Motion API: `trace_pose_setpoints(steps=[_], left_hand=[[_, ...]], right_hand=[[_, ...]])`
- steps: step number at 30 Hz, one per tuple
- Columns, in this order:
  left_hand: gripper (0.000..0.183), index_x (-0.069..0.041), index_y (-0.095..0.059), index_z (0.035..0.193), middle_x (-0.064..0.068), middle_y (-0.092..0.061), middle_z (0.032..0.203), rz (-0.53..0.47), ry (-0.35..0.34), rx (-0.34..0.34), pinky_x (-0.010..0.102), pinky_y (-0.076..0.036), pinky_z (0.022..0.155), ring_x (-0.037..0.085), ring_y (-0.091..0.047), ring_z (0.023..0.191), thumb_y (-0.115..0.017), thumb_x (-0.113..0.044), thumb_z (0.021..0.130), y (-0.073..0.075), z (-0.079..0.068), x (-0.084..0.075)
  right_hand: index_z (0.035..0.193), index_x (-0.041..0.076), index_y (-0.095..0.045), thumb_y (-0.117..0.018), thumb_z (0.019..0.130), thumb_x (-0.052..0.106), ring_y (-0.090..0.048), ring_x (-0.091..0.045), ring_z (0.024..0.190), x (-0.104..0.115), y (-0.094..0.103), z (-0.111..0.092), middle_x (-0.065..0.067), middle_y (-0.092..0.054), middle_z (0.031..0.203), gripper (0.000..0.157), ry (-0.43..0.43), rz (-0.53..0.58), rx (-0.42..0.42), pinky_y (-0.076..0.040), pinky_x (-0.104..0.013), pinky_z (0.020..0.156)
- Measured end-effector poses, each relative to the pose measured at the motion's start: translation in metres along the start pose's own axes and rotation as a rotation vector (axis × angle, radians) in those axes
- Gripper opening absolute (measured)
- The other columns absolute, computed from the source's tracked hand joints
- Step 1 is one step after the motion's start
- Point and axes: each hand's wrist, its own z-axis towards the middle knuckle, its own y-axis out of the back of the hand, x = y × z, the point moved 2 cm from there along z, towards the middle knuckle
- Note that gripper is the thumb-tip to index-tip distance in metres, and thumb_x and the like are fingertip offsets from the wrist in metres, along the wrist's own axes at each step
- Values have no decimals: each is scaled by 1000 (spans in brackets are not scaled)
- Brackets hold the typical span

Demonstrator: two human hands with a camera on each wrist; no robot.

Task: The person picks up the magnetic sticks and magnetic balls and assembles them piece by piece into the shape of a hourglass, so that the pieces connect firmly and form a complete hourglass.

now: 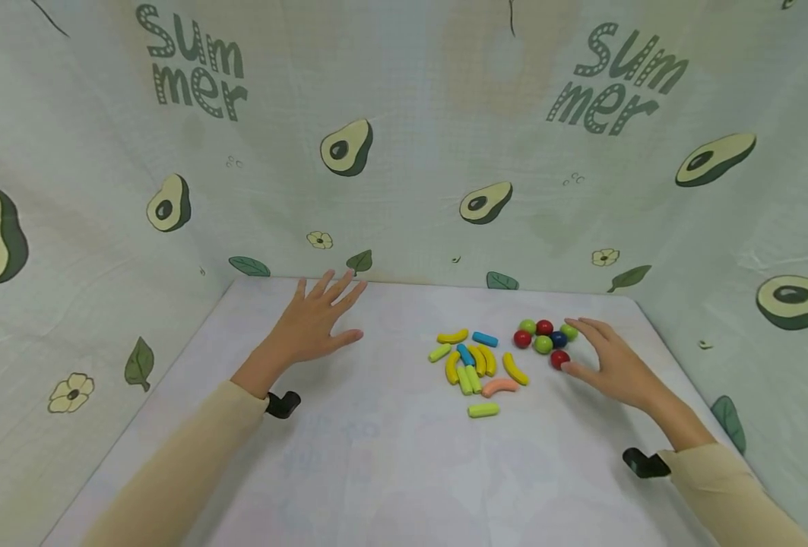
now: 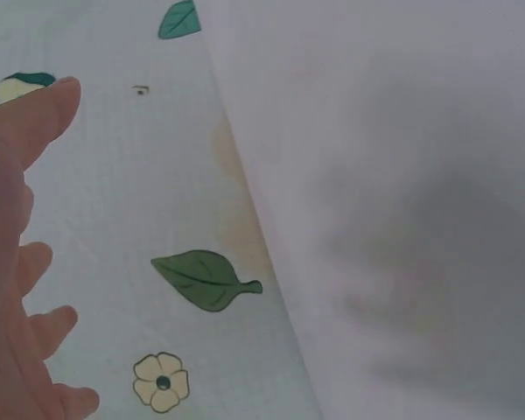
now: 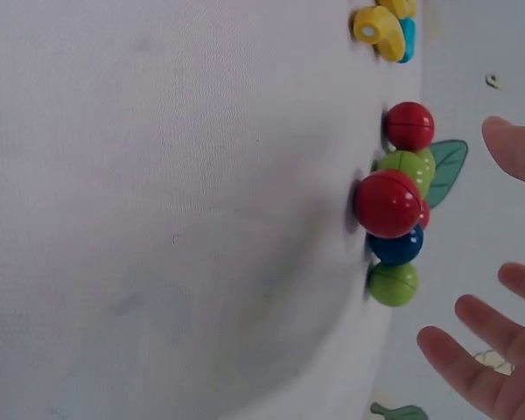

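Note:
My left hand [image 1: 313,325] is held over the left part of the white table with its fingers spread, and nothing is in it. In the left wrist view the fingertips [image 2: 57,328] show at the left edge. My right hand [image 1: 614,368] hovers at the right beside a cluster of glossy red, green and blue balls, its fingers loosely bent and holding nothing. The nearest red ball [image 1: 559,359] lies by the thumb; in the right wrist view a red ball [image 3: 388,204] stands in front of the cluster, apart from the hand [image 3: 512,372]. A green ball [image 1: 543,345] sits mid-cluster.
Left of the balls lie small yellow banana-shaped pieces [image 1: 515,369], blue sticks [image 1: 485,339], green sticks [image 1: 483,410] and a curved pink piece [image 1: 499,387]. A printed cloth [image 1: 404,213] with avocados hangs behind and beside the table [image 1: 376,479].

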Motion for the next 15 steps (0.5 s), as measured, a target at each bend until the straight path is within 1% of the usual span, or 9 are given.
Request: trace_pose_setpoints(steps=[3,7,11,13,15], left_hand=[[89,-26,-15,172,6,-15,178,-27,-26,6,77,-19,122,42,-20,161,-56,-65,103,-5,9,-7],[89,-27,-13,172,5,-16,178,-86,-57,15,70,-23,124,39,-25,161,-56,-64,104,-12,22,-19],[91,-29,-11,172,4,-17,178,-168,-70,39,60,-29,127,34,-28,160,-59,-62,103,-19,33,-31],[91,-30,-11,172,4,-19,178,-214,-71,50,58,-33,125,33,-29,159,-62,-60,103,-21,38,-36],[91,-31,-12,172,4,-20,177,-263,-69,56,59,-39,121,33,-32,158,-64,-59,102,-24,42,-41]], right_hand=[[159,3,-41,-84,93,22,-44,-54,137,-2,-2,4,-32,-39,157,80,16,41,1,-47,-75,101],[156,2,-45,-83,94,17,-51,-51,127,-7,-6,8,-30,-43,153,74,15,82,17,-57,-69,92],[151,-1,-50,-83,94,15,-56,-51,123,-14,-10,11,-31,-49,146,68,17,101,32,-60,-64,89],[149,-1,-53,-83,93,13,-59,-50,120,-17,-12,12,-31,-52,143,65,23,108,37,-61,-61,88],[146,-2,-55,-83,93,12,-61,-50,118,-20,-14,13,-31,-54,139,62,28,113,43,-62,-58,87]])
